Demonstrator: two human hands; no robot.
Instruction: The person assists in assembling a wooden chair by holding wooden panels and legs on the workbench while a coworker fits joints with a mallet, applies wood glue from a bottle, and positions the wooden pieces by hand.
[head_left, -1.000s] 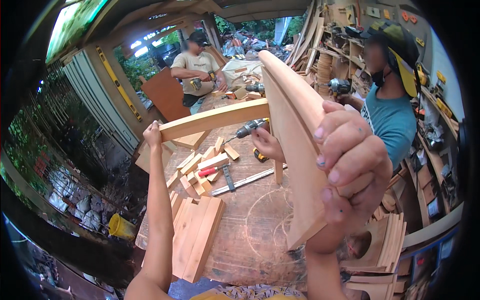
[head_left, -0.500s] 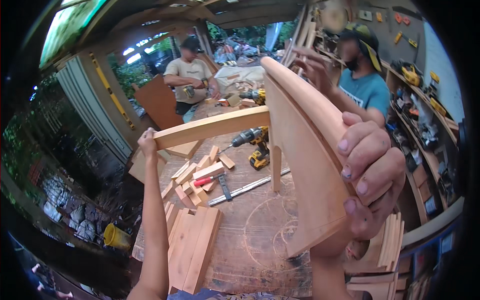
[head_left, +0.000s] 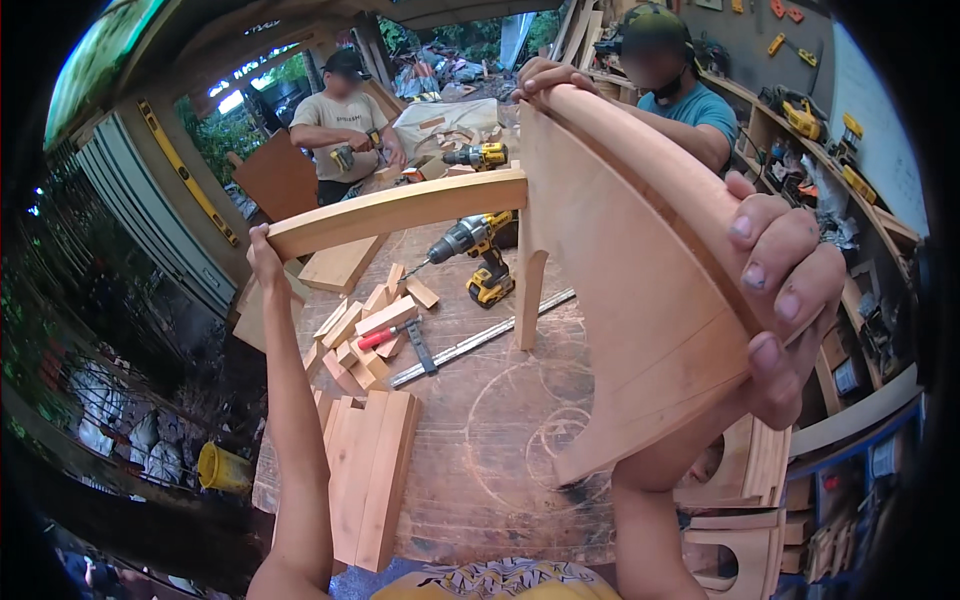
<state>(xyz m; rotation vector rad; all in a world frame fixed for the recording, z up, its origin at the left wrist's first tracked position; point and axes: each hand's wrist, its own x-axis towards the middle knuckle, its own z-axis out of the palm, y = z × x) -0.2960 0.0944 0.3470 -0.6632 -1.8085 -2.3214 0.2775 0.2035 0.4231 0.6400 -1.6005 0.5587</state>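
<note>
I hold up a wooden furniture frame over the workbench [head_left: 450, 440]. My left hand [head_left: 264, 258] is closed round the left end of its long curved rail [head_left: 400, 212]. My right hand [head_left: 790, 280] wraps the near end of the thick rounded edge piece [head_left: 650, 150], fingers over the top and thumb below. That edge piece runs along a wide flat wooden panel [head_left: 640, 290]; a short wooden leg [head_left: 531, 300] shows beside it. At the panel's far end rests a co-worker's hand [head_left: 550, 78].
On the bench lie yellow-black cordless drills [head_left: 485, 258], wood offcuts [head_left: 365, 325], a red-handled clamp [head_left: 400, 340], a metal straightedge [head_left: 480, 340] and stacked boards [head_left: 370, 480]. A person in teal [head_left: 690, 110] stands beyond the panel; another [head_left: 335, 130] holds a drill farther back. Shelves [head_left: 800, 190] line the right.
The frame's near end has shifted right and slightly up with my right hand. The co-worker in teal has leaned in and put a hand on the panel's far end.
</note>
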